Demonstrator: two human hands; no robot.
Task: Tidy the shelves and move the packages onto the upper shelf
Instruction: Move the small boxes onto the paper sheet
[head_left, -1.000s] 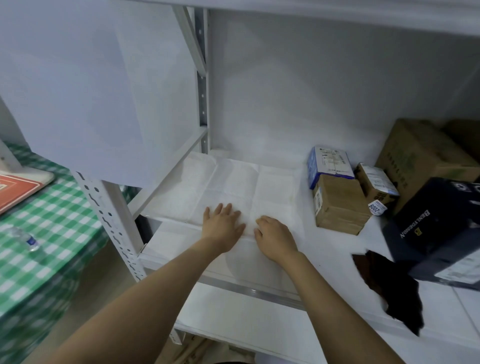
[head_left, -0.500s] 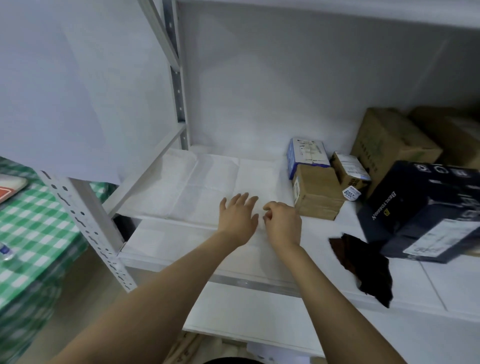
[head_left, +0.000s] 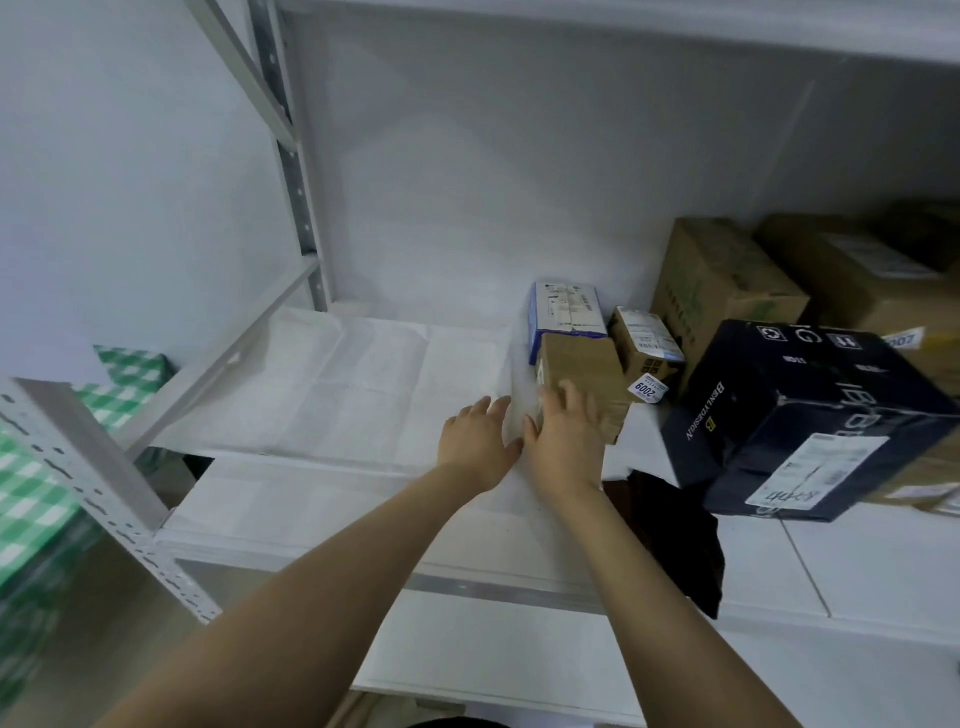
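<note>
White paper (head_left: 363, 384) lines the left part of the shelf board (head_left: 857, 566). My left hand (head_left: 475, 439) lies flat on the paper's right part, fingers straight. Beside it, my right hand (head_left: 563, 441) reaches with straight fingers against the front of a small brown carton (head_left: 584, 364). Behind that carton lies a blue-and-white box (head_left: 566, 314). To the right stand a small labelled carton (head_left: 644, 345), a tall brown carton (head_left: 719, 280), a larger brown carton (head_left: 857, 280) and a tilted dark navy box (head_left: 810, 415).
A dark cloth (head_left: 675, 540) hangs over the shelf's front edge on the right. A grey perforated upright (head_left: 98, 488) stands at the left front, another post (head_left: 291, 156) at the back. A green checked tablecloth (head_left: 31, 478) lies to the left. A lower white shelf (head_left: 493, 649) sits below.
Both hands have slid to the right across the paper; my right hand has reached the small brown carton. The view has shifted right, showing more boxes.
</note>
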